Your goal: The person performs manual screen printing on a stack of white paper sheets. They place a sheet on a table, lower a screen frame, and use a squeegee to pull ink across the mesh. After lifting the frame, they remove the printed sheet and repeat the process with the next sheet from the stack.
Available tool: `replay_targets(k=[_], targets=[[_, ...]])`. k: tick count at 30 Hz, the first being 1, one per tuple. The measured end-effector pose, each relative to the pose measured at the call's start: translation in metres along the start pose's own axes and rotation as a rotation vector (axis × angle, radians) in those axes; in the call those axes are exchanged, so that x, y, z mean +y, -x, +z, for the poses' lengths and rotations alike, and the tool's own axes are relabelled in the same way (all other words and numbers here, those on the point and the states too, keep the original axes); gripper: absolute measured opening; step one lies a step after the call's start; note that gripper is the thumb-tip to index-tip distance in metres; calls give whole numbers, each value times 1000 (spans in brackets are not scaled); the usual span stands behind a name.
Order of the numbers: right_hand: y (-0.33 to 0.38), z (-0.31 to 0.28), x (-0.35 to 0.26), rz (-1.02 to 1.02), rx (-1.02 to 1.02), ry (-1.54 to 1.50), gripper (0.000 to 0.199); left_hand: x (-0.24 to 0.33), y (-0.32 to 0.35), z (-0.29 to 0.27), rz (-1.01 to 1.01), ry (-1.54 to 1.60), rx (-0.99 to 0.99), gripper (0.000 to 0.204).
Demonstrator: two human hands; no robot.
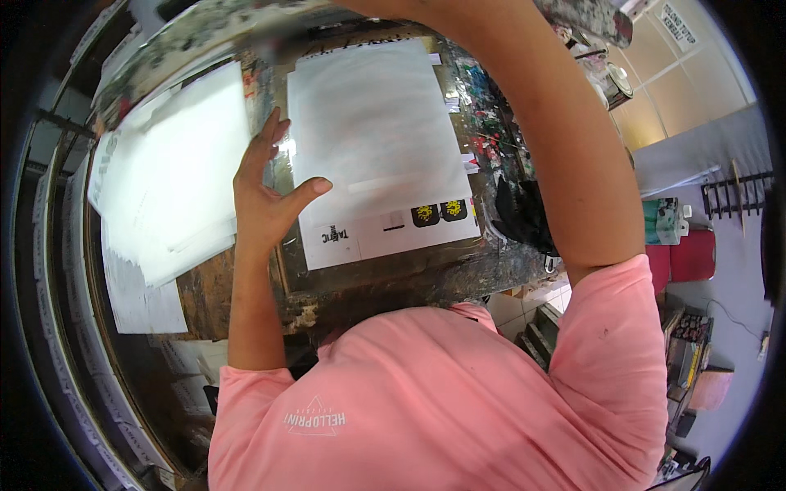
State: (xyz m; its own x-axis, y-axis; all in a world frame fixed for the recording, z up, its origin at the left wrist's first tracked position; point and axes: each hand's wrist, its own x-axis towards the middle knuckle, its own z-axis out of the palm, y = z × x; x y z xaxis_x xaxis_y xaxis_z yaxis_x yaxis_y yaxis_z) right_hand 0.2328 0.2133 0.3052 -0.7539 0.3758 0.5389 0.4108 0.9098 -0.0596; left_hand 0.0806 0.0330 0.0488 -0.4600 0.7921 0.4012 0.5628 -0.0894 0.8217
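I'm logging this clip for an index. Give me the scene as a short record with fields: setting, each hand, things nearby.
setting: paint-stained work table, seen from above
left hand: left hand open, fingers spread, resting at the left edge of the white sheet
right hand: out of view; the forearm arches up past the top edge
sheet: white, with two black and yellow badges printed near its lower edge
nearby: stack of white sheets at the left

- The big sheet (377,139) in the middle of the worktable (393,282) is white, with two small black patches with yellow shapes near its front edge.
- The stack of papers (176,176) by the left edge is white.
- The worktable is dark, splashed with many paint colours.
- The shirt (442,401) is pink.
- The cloth (524,213) at the right edge is black.
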Motion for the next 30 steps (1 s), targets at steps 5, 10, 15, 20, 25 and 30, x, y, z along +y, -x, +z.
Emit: replay_targets(k=[5, 10, 15, 20, 25, 30], targets=[[17, 26, -3, -92, 204, -17, 59, 27, 22, -30, -197, 181, 267, 111], [36, 39, 0, -58, 176, 5, 56, 45, 59, 59, 194, -677, -609, 133], [34, 32, -3, -40, 140, 29, 58, -35, 102, 124, 346, -567, -455, 132], [32, 33, -2, -31, 142, 47, 59, -12, 88, 104, 202, -518, -327, 121], [60, 45, -5, -80, 133, 57, 59, 49, 29, -29, -319, 330, 430, 94], [138, 94, 8, -204, -363, -25, 41, 19, 87, -59, -347, 171, 264, 89]])
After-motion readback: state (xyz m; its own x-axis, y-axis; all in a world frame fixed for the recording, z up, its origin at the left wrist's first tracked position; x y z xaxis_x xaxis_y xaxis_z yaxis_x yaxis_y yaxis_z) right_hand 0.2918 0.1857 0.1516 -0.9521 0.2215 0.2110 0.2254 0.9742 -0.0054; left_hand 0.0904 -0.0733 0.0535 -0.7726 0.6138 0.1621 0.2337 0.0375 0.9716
